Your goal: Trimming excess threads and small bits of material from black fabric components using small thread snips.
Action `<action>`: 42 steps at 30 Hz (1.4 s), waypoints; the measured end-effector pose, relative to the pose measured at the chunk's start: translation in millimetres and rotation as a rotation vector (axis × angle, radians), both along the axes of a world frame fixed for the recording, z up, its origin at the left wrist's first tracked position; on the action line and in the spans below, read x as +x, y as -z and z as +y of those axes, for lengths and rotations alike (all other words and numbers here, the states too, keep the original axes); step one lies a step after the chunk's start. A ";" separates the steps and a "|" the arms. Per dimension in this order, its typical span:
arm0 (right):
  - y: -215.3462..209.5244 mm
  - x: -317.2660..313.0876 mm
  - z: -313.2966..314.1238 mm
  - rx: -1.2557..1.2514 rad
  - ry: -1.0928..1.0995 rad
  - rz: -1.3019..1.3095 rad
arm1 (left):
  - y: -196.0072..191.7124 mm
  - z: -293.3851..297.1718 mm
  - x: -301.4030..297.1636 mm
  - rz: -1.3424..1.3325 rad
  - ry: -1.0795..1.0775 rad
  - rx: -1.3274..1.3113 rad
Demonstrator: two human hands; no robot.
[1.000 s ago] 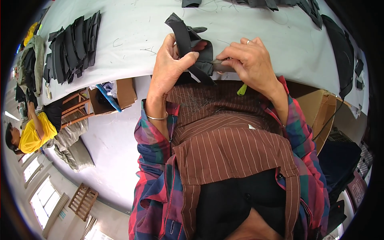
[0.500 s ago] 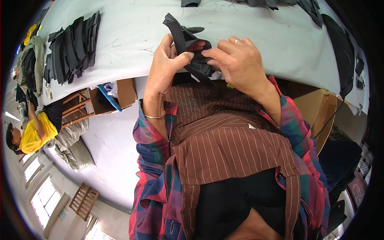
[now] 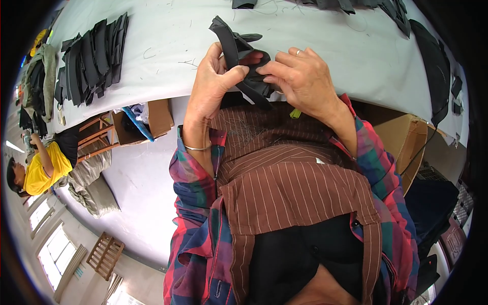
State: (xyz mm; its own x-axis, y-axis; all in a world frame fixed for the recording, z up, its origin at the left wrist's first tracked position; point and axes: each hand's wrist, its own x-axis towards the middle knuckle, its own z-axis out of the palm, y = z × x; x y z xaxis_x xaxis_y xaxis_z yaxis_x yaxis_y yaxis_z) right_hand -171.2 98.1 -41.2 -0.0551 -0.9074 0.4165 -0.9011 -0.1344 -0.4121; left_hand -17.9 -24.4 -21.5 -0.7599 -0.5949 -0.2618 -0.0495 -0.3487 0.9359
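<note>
A folded black fabric piece with a stiff strip along one side is held up over the near edge of the table. My left hand grips it, thumb on the strip and fingers behind and inside the fold. From the other side, my right hand pinches the fabric's right edge between thumb and fingertips. A small yellow-green thing shows beneath my right palm; most of it is hidden, so I cannot make out its kind. Loose thread ends lie on my striped brown apron.
Stacked black fabric strips lie on the white-covered table at left. A long black piece lies at right. Cardboard boxes stand below the table edge. A person in yellow works at far left.
Both hands and the fabric have barely shifted. More of the yellow-green thing shows under my right palm. The person at far left has moved a hand slightly.
</note>
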 end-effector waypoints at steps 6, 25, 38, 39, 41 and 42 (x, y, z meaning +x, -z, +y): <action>1.0 2.9 -1.2 -0.021 0.041 -0.014 | -0.6 1.0 -0.5 -0.016 0.000 -0.009; -2.1 -48.0 -2.2 -0.099 0.176 -0.615 | -6.1 -7.5 76.9 0.122 0.453 0.353; -20.9 46.0 -33.6 0.554 -0.570 -0.790 | -97.1 -125.6 125.1 -0.443 -0.309 -0.823; -17.0 42.0 -28.7 0.492 -0.523 -0.819 | -101.9 -144.7 121.8 -0.444 -0.397 -0.927; -15.4 29.9 -23.0 0.451 -0.409 -0.893 | -109.0 -191.2 132.3 -0.509 -0.536 -1.150; -18.3 22.6 -21.3 0.471 -0.338 -0.939 | -108.5 -214.9 143.1 -0.574 -0.582 -1.270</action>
